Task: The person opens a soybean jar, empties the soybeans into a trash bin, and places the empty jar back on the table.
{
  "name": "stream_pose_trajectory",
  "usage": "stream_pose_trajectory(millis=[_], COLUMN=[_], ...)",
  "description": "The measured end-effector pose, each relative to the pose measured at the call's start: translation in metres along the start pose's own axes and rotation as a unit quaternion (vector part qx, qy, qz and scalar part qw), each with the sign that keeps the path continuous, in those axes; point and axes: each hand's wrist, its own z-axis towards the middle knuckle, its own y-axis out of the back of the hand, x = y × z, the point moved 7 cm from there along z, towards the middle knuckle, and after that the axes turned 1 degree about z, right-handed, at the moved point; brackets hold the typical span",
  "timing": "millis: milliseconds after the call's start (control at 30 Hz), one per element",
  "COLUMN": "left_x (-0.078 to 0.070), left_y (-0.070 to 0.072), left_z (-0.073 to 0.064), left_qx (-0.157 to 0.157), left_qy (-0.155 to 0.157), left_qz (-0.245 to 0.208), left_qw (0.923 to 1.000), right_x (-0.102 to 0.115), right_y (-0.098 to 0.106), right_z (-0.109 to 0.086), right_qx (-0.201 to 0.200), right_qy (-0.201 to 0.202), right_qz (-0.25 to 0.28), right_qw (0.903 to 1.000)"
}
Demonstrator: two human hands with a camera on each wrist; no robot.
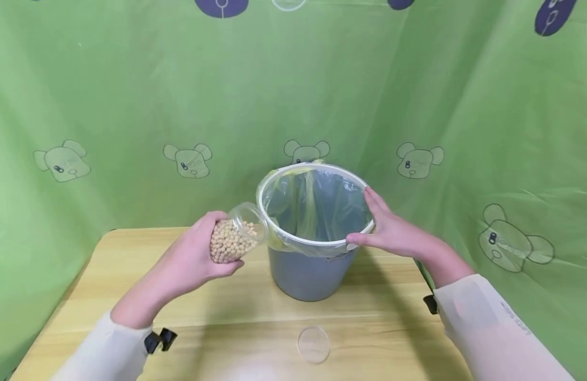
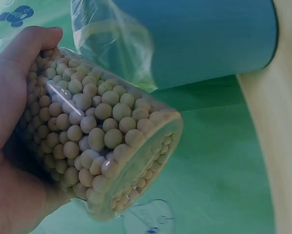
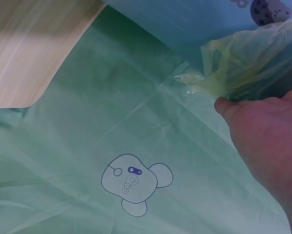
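My left hand [image 1: 191, 264] grips a clear jar [image 2: 99, 122] filled with pale, round dried beans [image 1: 227, 242]. The jar is tilted, its uncapped mouth up against the left side of the bin's rim in the head view. The blue-grey trash bin [image 1: 305, 275] stands upright on the table, lined with a thin yellowish plastic bag [image 1: 309, 206] under a white rim ring. On the bin's right side, my right hand [image 1: 391, 227] rests spread against the rim, thumb toward the front and fingers farther back. In the right wrist view the thumb [image 3: 226, 107] touches the bag's folded-over edge.
A clear round disc, like a jar lid [image 1: 314, 345], lies on the wooden table [image 1: 255, 328] in front of the bin. Green curtain [image 1: 131, 106] printed with animal heads hangs close behind and on both sides.
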Motion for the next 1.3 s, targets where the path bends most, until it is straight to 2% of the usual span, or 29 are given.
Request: stream_pose_trajectory(millis=[167,300,500,667,900,1300], left_x=[-0.005,-0.006,0.001,0.006,0.004,-0.002], left_y=[0.012,0.016,0.015,0.022,0.036,0.044], left_z=[0.033,0.055,0.077,0.082,0.08,0.077], left_qx=[0.028,0.055,0.089,0.094,0.091,0.082], left_qy=[-0.011,-0.012,-0.013,-0.019,-0.038,-0.077], left_qz=[0.028,0.051,0.073,0.106,0.18,0.22], left_qw=[0.9991,0.9971,0.9932,0.9897,0.9787,0.969], right_x=[0.004,0.005,0.008,0.014,0.021,0.027], right_y=[-0.006,-0.01,-0.016,-0.02,-0.026,-0.03], right_z=[0.006,0.01,0.012,0.016,0.022,0.028], right_qx=[0.005,0.005,0.003,0.002,0.005,0.007], right_qy=[0.002,0.003,0.003,0.007,0.006,0.015], right_qz=[0.008,0.022,0.03,0.031,0.036,0.031], right_qw=[1.0,0.9997,0.9995,0.9995,0.9993,0.9994])
